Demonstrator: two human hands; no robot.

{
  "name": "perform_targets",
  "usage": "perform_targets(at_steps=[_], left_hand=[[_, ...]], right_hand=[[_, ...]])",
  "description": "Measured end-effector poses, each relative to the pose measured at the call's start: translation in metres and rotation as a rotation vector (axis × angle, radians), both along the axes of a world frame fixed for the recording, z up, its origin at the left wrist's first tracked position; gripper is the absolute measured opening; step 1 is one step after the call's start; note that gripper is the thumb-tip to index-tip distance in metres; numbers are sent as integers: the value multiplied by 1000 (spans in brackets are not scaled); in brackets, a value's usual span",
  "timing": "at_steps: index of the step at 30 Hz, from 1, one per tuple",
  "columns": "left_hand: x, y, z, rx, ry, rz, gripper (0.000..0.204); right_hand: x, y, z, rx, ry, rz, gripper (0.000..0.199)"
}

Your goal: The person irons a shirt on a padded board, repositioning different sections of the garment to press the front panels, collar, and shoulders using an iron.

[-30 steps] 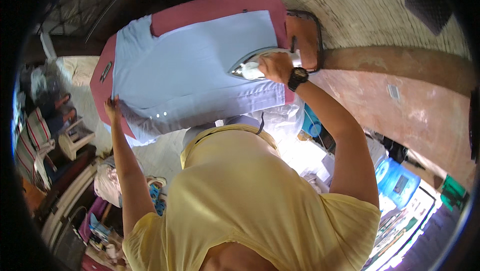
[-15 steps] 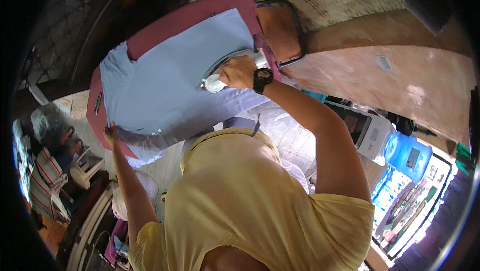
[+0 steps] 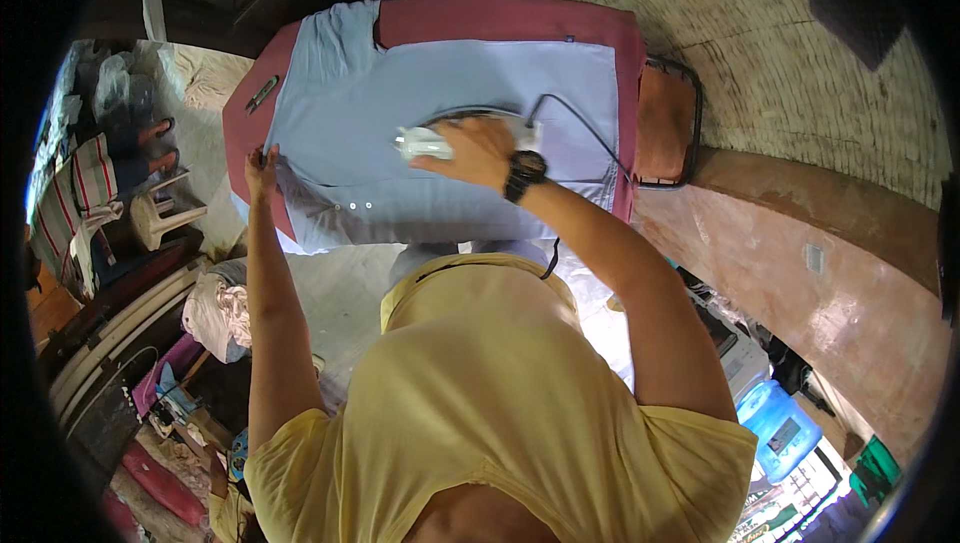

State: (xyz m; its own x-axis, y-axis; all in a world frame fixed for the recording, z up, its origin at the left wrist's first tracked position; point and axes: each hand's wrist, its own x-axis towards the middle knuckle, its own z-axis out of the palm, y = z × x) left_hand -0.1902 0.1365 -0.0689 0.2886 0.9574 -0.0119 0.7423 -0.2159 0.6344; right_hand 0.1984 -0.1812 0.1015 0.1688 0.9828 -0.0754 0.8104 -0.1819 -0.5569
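Observation:
A light blue shirt [image 3: 350, 133] lies spread over a maroon-covered ironing board [image 3: 500, 18]. Closed around the handle of a white clothes iron [image 3: 418, 143], my right hand [image 3: 475, 151] holds it on the middle of the shirt; a black watch [image 3: 524, 175] is on that wrist. The iron's soleplate is partly hidden and slightly blurred. My left hand [image 3: 262, 171] pinches the shirt's edge at the board's left side. A dark cord [image 3: 590, 128] curves from the iron toward the board's right edge. Buttons [image 3: 352, 206] show along the shirt's near side.
Small thread snips [image 3: 262, 93] lie on the board's left end. A brown-seated chair [image 3: 668, 123] stands against its right end, beside a wall [image 3: 800, 233]. At left are a wooden stool [image 3: 155, 221] and a striped bag [image 3: 85, 188]; a blue water jug [image 3: 780, 428] sits lower right.
The whole view has turned, and the board now lies nearly level across it. My right hand has slid the iron leftward along the shirt. My left hand still pinches the shirt's edge.

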Motion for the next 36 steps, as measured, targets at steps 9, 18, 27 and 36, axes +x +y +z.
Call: perform_targets(at_steps=[9, 18, 27, 36], left_hand=[[-16, -8, 4, 54, 38, 64, 47], [-3, -11, 9, 30, 24, 60, 47], [0, -18, 11, -14, -22, 163, 40], [167, -90, 66, 587, 100, -95, 42]], right_hand=[[33, -6, 4, -7, -21, 28, 62], [100, -36, 9, 225, -121, -17, 52], [5, 103, 9, -1, -138, 24, 67], [83, 44, 25, -88, -40, -584, 67]])
